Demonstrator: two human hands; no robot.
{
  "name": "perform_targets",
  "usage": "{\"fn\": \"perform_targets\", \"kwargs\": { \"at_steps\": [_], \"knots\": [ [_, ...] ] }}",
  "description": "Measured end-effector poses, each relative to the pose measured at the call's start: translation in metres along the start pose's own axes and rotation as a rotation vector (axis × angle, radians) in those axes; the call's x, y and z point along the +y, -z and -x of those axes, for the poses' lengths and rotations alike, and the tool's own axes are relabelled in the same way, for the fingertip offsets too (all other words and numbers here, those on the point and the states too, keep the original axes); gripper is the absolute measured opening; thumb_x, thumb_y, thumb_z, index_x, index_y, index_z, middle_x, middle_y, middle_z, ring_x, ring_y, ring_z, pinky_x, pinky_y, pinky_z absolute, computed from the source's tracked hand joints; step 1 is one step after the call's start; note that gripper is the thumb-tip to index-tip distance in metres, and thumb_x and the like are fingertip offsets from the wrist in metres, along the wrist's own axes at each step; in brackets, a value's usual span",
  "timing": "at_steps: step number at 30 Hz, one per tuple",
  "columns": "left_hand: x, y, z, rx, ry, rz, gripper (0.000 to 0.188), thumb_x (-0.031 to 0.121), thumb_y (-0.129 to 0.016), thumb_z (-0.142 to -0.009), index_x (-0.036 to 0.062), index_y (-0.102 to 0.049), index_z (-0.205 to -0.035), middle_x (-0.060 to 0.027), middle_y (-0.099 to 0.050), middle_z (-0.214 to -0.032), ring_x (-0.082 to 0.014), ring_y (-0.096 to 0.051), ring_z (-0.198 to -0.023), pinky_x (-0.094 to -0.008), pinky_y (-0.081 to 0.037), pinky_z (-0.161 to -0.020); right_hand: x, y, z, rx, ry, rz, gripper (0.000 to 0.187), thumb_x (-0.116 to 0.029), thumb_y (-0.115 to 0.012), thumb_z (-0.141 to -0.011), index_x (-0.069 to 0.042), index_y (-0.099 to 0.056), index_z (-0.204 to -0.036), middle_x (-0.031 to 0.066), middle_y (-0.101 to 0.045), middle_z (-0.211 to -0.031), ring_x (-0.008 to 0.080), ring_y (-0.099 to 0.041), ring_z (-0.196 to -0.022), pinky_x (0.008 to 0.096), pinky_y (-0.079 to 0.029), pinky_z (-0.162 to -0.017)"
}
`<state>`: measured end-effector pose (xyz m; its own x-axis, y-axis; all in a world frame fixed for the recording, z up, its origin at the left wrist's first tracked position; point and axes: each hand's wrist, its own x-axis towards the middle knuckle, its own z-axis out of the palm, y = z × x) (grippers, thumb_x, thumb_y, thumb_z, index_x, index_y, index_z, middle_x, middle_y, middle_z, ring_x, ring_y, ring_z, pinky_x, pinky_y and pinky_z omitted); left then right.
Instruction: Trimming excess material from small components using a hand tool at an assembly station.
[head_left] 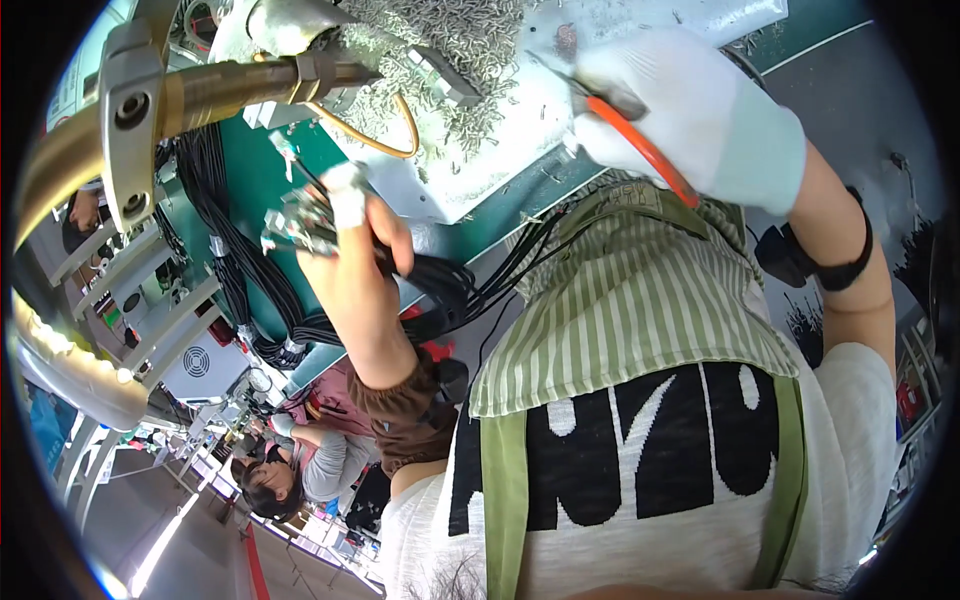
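head view: what is the left hand (348, 245) doing?

its grip is closed around some black cables (306, 174), and a cluster of small plugs (300, 222) sticks out beside the fingers. one cable points up and away, ending in a pale tip. a white wrap (347, 205) covers one of the digits.

where are those cables, then?

at the left, above the green surface (245, 170), near the lower left edge of a white sheet (440, 195).

and the right hand (680, 115)?

gloved in white, with its grip closed on a pair of pliers (648, 150). a red handle slants down toward the striped apron (620, 300), while the thin nose points up and left, over the sheet. i can't tell whether the jaws meet.

what is on the sheet?

a big pile of small metal bits (480, 60), with a metal block (450, 78) sitting among them. a thin yellow tube (410, 125) curves beside the pile, and a thick brass-coloured pipe (220, 88) reaches in from the left.

anything farther off?

a long bundle of black leads (240, 270) runs along the surface, left of the left hand. beyond it, at the lower left, is a co-worker in a grey top (335, 465).
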<state>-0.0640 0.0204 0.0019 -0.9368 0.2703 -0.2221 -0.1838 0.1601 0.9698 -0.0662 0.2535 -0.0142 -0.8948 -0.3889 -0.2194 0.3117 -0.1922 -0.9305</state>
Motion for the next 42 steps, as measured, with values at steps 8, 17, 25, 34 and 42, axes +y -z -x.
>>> {"fn": "perform_targets", "kwargs": {
  "at_steps": [8, 17, 25, 34, 42],
  "knots": [
    [0.015, -0.033, 0.029, -0.430, 0.145, 0.107, 0.016, 0.003, -0.058, -0.087, -0.0018, -0.052, -0.101, -0.0103, -0.061, -0.072, -0.0088, -0.051, -0.051, -0.0195, -0.038, -0.045, 0.004, -0.021, 0.055, 0.052, 0.082, 0.095, 0.017, -0.017, -0.060, -0.084, -0.001, -0.057, -0.085, 0.0025, -0.057, -0.060, 0.0071, -0.053, -0.046, 0.0204, -0.041, -0.041],
    [-0.012, -0.032, 0.026, -0.243, -0.756, -0.447, 0.022, -0.006, -0.061, -0.079, -0.0011, -0.055, -0.100, -0.0131, -0.064, -0.086, -0.0108, -0.057, -0.062, -0.0198, -0.043, -0.051, 0.018, -0.020, 0.072, 0.042, 0.065, 0.091, 0.020, -0.020, -0.059, -0.084, -0.001, -0.058, -0.079, 0.0034, -0.056, -0.056, 0.0096, -0.054, -0.044, 0.0228, -0.041, -0.040],
    [0.008, -0.031, 0.042, -0.233, -0.136, -0.107, 0.031, -0.011, -0.064, -0.069, -0.0024, -0.057, -0.098, -0.0145, -0.064, -0.084, -0.0202, -0.063, -0.069, -0.0249, -0.049, -0.060, 0.027, -0.037, 0.078, 0.337, 0.599, 0.782, 0.019, -0.021, -0.059, -0.085, -0.003, -0.060, -0.077, 0.0044, -0.057, -0.055, 0.0121, -0.055, -0.043, 0.0249, -0.042, -0.041],
    [0.010, -0.032, 0.027, -0.537, -0.909, -0.795, 0.016, -0.001, -0.063, -0.082, 0.0000, -0.056, -0.097, -0.0090, -0.064, -0.085, -0.0129, -0.058, -0.062, -0.0221, -0.046, -0.057, 0.022, -0.030, 0.086, -0.097, -0.242, -0.324, 0.017, -0.022, -0.062, -0.084, -0.005, -0.060, -0.085, 0.0052, -0.054, -0.055, 0.0119, -0.055, -0.045, 0.0280, -0.042, -0.044],
    [0.017, -0.035, 0.028, -0.260, 0.353, 0.297, 0.016, -0.002, -0.062, -0.080, 0.0005, -0.059, -0.096, -0.0020, -0.061, -0.082, -0.0072, -0.054, -0.069, -0.0194, -0.045, -0.060, 0.043, -0.042, 0.073, 0.498, 0.687, 1.025, 0.022, -0.017, -0.070, -0.071, -0.008, -0.062, -0.088, 0.0051, -0.056, -0.064, 0.0202, -0.057, -0.052, 0.0300, -0.043, -0.047]
  ]
}}
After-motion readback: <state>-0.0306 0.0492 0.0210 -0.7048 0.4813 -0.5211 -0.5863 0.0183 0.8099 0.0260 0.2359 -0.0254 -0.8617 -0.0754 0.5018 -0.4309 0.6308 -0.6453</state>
